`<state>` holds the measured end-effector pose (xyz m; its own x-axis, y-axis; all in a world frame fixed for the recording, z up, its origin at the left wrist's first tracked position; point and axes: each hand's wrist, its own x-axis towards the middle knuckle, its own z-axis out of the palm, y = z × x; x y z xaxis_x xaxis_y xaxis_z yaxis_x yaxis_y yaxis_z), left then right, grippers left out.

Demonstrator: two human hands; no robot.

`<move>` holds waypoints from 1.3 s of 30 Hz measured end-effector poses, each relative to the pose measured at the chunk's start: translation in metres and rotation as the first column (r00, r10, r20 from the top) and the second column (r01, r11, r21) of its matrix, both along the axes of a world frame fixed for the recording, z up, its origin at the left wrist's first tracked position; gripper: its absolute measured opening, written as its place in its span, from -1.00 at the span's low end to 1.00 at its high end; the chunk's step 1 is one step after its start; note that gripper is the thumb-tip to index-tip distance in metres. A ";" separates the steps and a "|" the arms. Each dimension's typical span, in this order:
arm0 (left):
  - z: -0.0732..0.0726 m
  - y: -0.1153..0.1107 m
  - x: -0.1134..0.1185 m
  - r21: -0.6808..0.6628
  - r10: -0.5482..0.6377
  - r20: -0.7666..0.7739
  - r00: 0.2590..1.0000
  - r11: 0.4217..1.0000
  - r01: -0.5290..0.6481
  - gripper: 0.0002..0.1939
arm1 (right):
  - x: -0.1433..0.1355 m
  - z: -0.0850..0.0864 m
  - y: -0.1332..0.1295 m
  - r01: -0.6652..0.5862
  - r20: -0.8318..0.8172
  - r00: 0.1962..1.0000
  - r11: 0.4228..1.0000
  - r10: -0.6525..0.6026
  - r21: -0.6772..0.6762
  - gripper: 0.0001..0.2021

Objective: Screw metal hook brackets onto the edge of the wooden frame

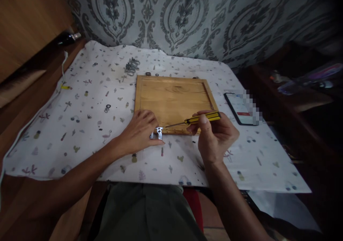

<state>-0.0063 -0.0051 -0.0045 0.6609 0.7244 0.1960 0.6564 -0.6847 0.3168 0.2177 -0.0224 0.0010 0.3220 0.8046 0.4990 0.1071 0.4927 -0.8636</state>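
A wooden panel with a raised frame [174, 94] lies flat on the white patterned cloth. At its near left corner my left hand [142, 132] holds a shiny metal hinge [159, 133] against the near edge, with the thumb below it and the fingers over the frame. My right hand [217, 134] grips a yellow and black screwdriver [203, 118] above the panel's near right part. The screwdriver's thin shaft points left, and its tip is close to the hinge; whether they touch I cannot tell.
Several grey metal pieces [132, 66] lie beyond the panel at the left. A phone [242, 109] rests to the right of the panel. A white cable [40, 109] runs along the left edge of the cloth [88, 155]. Patterned fabric [184, 16] hangs behind.
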 end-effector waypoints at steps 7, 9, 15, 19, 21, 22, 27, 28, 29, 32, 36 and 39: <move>-0.001 -0.001 -0.001 0.009 0.009 -0.004 1.000 1.000 -0.009 -0.46 | 0.000 -0.005 0.000 0.025 -0.020 0.999 0.998 -0.026 -0.049 -0.72; -0.001 -0.001 -0.001 0.014 0.024 0.007 1.000 1.000 -0.024 -0.42 | 0.001 -0.006 0.000 0.033 -0.020 0.999 0.998 -0.034 -0.052 -0.72; 0.007 0.004 -0.017 0.047 0.103 0.151 0.983 0.993 -0.111 -0.62 | 0.005 -0.007 -0.003 0.048 -0.014 0.999 0.995 -0.050 -0.088 -0.70; 0.013 0.015 -0.038 0.051 0.224 0.280 0.934 0.968 -0.248 -0.72 | 0.007 -0.009 -0.004 0.020 -0.061 0.998 0.995 -0.026 -0.097 -0.75; 0.013 0.019 -0.047 0.059 0.299 0.279 0.912 0.943 -0.327 -0.72 | 0.008 -0.009 -0.005 0.001 -0.075 0.997 0.995 -0.009 -0.103 -0.78; 0.012 0.021 -0.050 0.066 0.330 0.271 0.904 0.931 -0.359 -0.73 | 0.008 -0.010 -0.005 -0.009 -0.080 0.997 0.994 0.000 -0.107 -0.79; 0.007 0.025 -0.054 0.175 0.419 0.192 0.887 0.875 -0.451 -0.66 | 0.009 -0.010 -0.008 -0.015 -0.077 0.997 0.991 0.005 -0.130 -0.80; 0.006 0.025 -0.053 0.204 0.427 0.178 0.886 0.865 -0.458 -0.63 | 0.009 -0.011 -0.008 -0.019 -0.077 0.997 0.991 0.008 -0.135 -0.81; 0.005 0.025 -0.052 0.231 0.433 0.166 0.886 0.856 -0.462 -0.61 | 0.009 -0.011 -0.009 -0.027 -0.079 0.997 0.990 0.016 -0.139 -0.81; 0.002 0.026 -0.050 0.288 0.443 0.133 0.887 0.839 -0.462 -0.57 | 0.009 -0.011 -0.012 -0.034 -0.053 0.998 0.988 0.027 -0.151 -0.84; -0.006 0.029 -0.051 0.318 0.472 0.073 0.878 0.824 -0.469 -0.57 | 0.006 -0.011 -0.018 0.012 0.074 0.997 0.987 0.000 -0.158 -0.88; -0.013 0.032 -0.055 0.318 0.517 0.042 0.855 0.804 -0.502 -0.58 | 0.005 -0.011 -0.023 0.024 0.168 0.986 0.992 -0.002 -0.126 -0.89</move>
<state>-0.0613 0.0272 -0.0178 0.2267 0.8670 0.4437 0.9464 -0.3037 0.1100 0.2229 -0.0453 -0.0097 0.2534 0.8610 0.4410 0.2609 0.3781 -0.8882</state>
